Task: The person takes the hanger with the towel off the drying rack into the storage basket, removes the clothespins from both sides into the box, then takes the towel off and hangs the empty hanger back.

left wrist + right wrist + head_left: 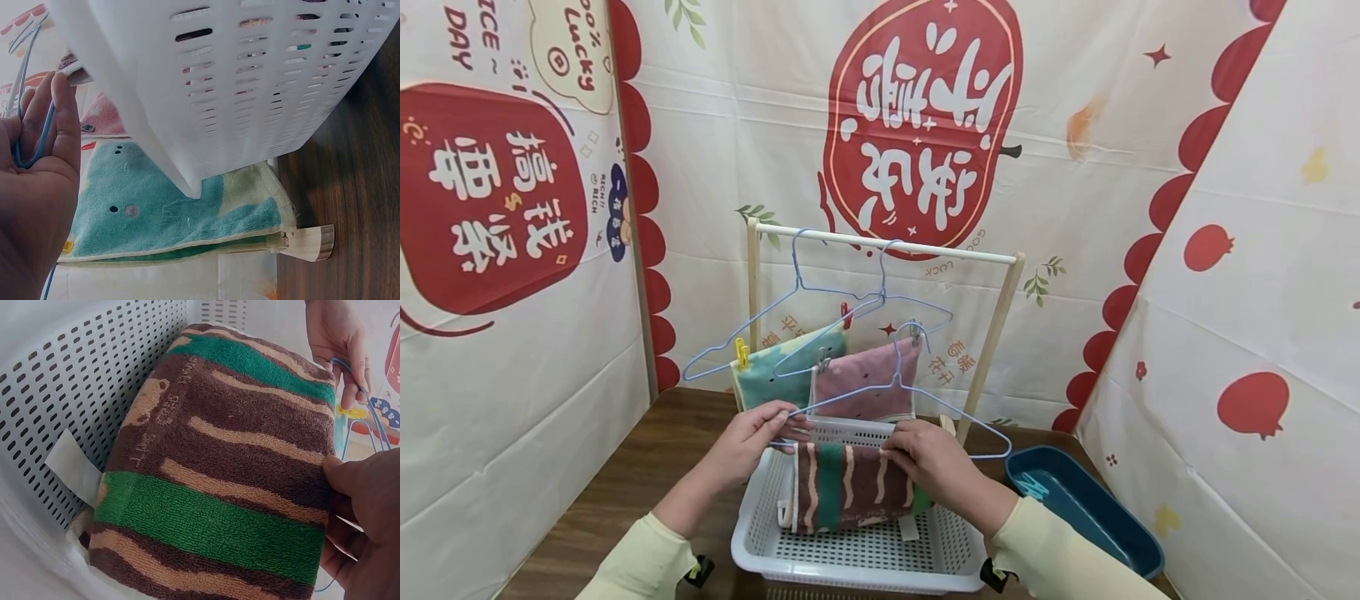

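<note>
The blue wire hanger [917,398] is gripped at its left end by the left hand [752,439]; the striped towel [850,492], draped over its bar above the white basket [857,558], is pinched at the top edge by the right hand [928,462]. If that pinch is loosened, the towel could slide off the thin wire into the basket. The wire curled within the fingers [62,119] is shown only by the left wrist view; the towel's weave, only by the right wrist view.
</note>
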Demonstrator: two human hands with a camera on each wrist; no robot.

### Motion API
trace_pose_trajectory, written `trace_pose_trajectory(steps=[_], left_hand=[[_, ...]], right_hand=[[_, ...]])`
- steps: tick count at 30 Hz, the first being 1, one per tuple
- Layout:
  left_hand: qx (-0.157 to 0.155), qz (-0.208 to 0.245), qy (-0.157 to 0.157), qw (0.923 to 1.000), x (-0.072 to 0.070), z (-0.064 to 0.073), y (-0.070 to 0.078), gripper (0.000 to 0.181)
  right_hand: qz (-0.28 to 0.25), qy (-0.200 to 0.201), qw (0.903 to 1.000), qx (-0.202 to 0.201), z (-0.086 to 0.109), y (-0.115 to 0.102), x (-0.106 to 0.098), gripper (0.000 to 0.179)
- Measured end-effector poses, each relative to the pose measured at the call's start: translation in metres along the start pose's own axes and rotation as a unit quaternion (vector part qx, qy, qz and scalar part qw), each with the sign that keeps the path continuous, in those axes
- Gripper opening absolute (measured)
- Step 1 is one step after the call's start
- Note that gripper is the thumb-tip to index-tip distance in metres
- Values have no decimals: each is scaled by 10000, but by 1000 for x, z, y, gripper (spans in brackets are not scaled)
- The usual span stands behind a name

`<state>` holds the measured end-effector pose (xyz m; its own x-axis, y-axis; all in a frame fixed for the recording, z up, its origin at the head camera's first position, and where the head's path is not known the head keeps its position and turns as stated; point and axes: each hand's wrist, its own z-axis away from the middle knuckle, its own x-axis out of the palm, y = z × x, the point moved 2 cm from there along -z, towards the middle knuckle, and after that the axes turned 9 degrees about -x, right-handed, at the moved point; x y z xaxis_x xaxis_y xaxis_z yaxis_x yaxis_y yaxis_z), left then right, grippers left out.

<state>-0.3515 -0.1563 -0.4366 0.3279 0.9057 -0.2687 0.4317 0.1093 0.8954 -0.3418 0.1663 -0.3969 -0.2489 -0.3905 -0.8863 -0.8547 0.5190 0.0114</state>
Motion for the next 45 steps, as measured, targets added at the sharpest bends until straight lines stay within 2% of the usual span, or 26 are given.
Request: trace_pose_trajectory(steps=[18,29,40,45], left_hand=[[-94,-101,130,9998,-2,1,1,30],[-124,-176,229,9995,-1,0,1,30],[-126,-146,187,9996,-1,-1,1,32],[-158,-132,185,9996,0,0,1,32]], right_hand=[[-24,183,9998,-44,-6,0,-6,5],[20,519,9984,-227,-9,-1,-17,9],[-66,644,9968,-466,-14,-1,-32,11],[-177,652,9969,-399,-15,0,-39,7]])
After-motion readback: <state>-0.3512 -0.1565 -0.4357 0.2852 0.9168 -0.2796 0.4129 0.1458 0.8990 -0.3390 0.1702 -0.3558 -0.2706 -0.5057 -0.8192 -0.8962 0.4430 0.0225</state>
